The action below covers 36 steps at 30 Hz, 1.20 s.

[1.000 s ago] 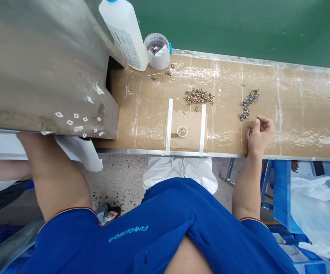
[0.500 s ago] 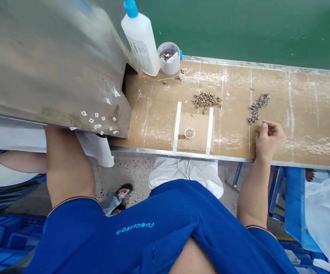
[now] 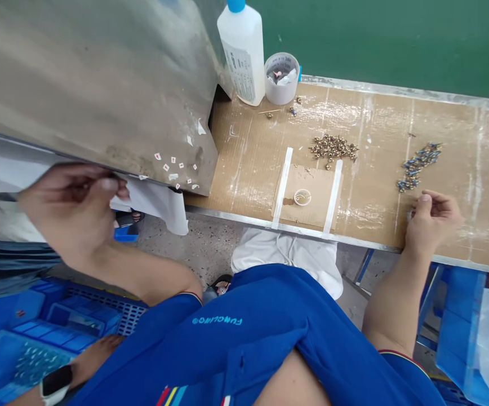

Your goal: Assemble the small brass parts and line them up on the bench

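My left hand [image 3: 73, 208] is raised at the left, just below the lower edge of a metal housing [image 3: 134, 84]. Its fingers are curled in with the thumb against them, and whatever lies inside is hidden. My right hand [image 3: 432, 220] rests at the table's front edge, fingers curled and thumb near the index finger; I cannot make out anything between them. Just beyond it lies a pile of small blue and gold metal parts [image 3: 417, 166]. A heap of small brass-coloured parts [image 3: 333, 148] lies mid-table. Nearer me, a small round white cup [image 3: 302, 197] holds a thin curled strand.
The cup stands on a cardboard pad [image 3: 312, 186] held by white tape strips. Behind are a white bottle [image 3: 244, 62] and a tape roll [image 3: 282, 93] with scraps inside. Small labels [image 3: 172, 160] stick to the housing. Another person's watch-wearing arm [image 3: 79, 361] is by blue crates [image 3: 12, 321].
My left hand has come out from under the metal housing and is now in view. The camera view has shifted, so the table appears further right. My right hand keeps its place by the blue parts.
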Each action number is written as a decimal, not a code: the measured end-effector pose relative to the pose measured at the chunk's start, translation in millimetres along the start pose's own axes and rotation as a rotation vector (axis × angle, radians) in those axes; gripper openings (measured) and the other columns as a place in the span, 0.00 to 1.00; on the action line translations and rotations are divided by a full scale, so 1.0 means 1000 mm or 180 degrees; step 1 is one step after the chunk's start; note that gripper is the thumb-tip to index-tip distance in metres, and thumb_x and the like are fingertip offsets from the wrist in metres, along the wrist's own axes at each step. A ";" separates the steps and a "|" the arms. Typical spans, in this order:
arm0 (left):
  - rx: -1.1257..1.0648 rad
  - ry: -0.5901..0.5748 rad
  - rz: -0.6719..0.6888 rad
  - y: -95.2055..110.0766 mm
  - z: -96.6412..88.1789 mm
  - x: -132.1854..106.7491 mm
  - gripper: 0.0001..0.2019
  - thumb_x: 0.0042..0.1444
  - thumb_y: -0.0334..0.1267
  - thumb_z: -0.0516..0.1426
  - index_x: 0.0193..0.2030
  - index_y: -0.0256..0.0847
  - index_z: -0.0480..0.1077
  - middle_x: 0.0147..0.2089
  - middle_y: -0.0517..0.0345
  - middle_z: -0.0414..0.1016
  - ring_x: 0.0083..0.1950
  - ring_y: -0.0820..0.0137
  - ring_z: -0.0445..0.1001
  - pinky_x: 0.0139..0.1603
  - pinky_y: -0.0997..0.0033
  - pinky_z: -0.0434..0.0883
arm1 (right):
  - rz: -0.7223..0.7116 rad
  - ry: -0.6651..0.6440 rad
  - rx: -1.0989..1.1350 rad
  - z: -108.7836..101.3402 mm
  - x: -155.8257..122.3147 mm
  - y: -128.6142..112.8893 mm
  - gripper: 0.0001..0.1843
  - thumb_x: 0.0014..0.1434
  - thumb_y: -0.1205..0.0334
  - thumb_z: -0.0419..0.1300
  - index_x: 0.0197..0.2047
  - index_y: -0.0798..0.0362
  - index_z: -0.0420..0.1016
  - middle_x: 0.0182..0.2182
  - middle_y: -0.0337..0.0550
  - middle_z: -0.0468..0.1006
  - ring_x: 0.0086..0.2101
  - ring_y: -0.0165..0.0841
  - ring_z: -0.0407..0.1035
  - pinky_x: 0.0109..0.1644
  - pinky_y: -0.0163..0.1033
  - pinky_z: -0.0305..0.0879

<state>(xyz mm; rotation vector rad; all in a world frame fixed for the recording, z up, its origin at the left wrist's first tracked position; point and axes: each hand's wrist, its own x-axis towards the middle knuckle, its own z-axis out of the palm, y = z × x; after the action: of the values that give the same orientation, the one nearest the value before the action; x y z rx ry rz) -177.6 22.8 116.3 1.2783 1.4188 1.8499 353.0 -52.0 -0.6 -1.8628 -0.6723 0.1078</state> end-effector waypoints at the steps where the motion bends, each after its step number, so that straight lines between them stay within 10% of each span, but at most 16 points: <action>1: -0.0013 -0.0267 0.0135 0.003 -0.006 -0.009 0.11 0.39 0.31 0.75 0.25 0.33 0.78 0.18 0.63 0.73 0.15 0.77 0.66 0.11 0.79 0.64 | -0.0042 0.0016 0.0032 0.000 -0.003 0.000 0.03 0.51 0.68 0.60 0.30 0.51 0.74 0.25 0.41 0.74 0.25 0.31 0.67 0.33 0.40 0.62; 5: -0.0537 -0.1971 0.0411 0.012 0.000 -0.041 0.08 0.49 0.36 0.73 0.33 0.36 0.83 0.24 0.55 0.79 0.19 0.74 0.73 0.13 0.79 0.68 | -0.0230 0.0001 0.0386 0.006 -0.028 -0.010 0.09 0.53 0.55 0.64 0.33 0.52 0.74 0.23 0.39 0.74 0.23 0.31 0.67 0.30 0.39 0.62; 10: -0.1026 -0.3415 -0.0649 -0.015 0.074 -0.075 0.04 0.56 0.31 0.69 0.39 0.39 0.82 0.32 0.54 0.81 0.29 0.75 0.79 0.28 0.80 0.77 | -0.0471 -0.1088 0.0471 0.026 -0.085 -0.041 0.15 0.60 0.48 0.63 0.37 0.52 0.77 0.28 0.40 0.78 0.28 0.32 0.73 0.34 0.39 0.70; 16: -0.1129 -0.3311 -0.1877 -0.061 0.141 -0.118 0.15 0.50 0.46 0.72 0.33 0.35 0.80 0.33 0.54 0.80 0.31 0.75 0.78 0.33 0.77 0.78 | -0.0642 -0.2606 0.0691 0.053 -0.125 -0.062 0.14 0.63 0.51 0.63 0.47 0.50 0.78 0.35 0.44 0.83 0.33 0.33 0.76 0.38 0.40 0.74; 25: -0.0984 -0.3313 -0.2237 -0.070 0.139 -0.131 0.19 0.52 0.49 0.70 0.38 0.33 0.79 0.35 0.50 0.83 0.32 0.71 0.81 0.35 0.72 0.81 | -0.0936 -0.2414 0.0538 0.065 -0.122 -0.068 0.08 0.64 0.55 0.63 0.38 0.49 0.80 0.32 0.42 0.80 0.32 0.33 0.72 0.33 0.38 0.69; 36: -0.0813 -0.3327 -0.1572 -0.070 0.140 -0.139 0.09 0.58 0.41 0.66 0.38 0.35 0.79 0.36 0.52 0.81 0.35 0.73 0.79 0.37 0.75 0.78 | -0.1953 -0.2372 0.0079 0.070 -0.113 -0.084 0.09 0.66 0.61 0.61 0.33 0.45 0.79 0.38 0.43 0.75 0.39 0.37 0.68 0.42 0.44 0.66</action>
<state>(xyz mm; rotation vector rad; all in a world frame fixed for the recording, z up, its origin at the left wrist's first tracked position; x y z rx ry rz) -3.5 2.2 2.0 1.2881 0.7662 0.7612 198.9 -29.4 18.8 -1.4880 -1.7122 0.4134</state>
